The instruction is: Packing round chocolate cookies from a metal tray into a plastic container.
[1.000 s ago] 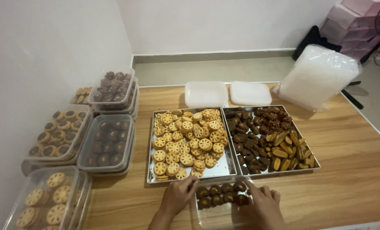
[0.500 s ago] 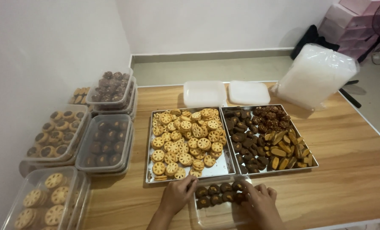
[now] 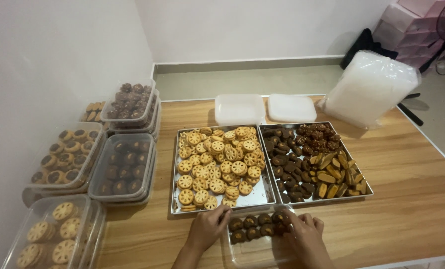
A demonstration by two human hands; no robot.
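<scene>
A clear plastic container (image 3: pixel 255 251) sits at the table's near edge with several dark chocolate cookies (image 3: pixel 258 225) lined along its far side. My left hand (image 3: pixel 210 227) rests at the container's left corner, fingers curled against its rim beside the cookies. My right hand (image 3: pixel 303 235) lies on the right end of the cookie rows, fingertips touching the dark cookies. Just beyond stand a metal tray of round golden lattice cookies (image 3: pixel 217 164) and a second tray (image 3: pixel 314 162) with dark and yellow-brown cookies.
Lidded clear boxes of cookies (image 3: pixel 124 167) stand stacked along the left wall. Two white lids (image 3: pixel 240 109) lie behind the trays, and a bagged stack of plastic containers (image 3: pixel 369 89) leans at the back right. Bare wooden tabletop (image 3: pixel 407 189) spreads to the right.
My right hand has drawn slightly closer to the cookies in the container; the view shifted a little. My left hand stays where it was.
</scene>
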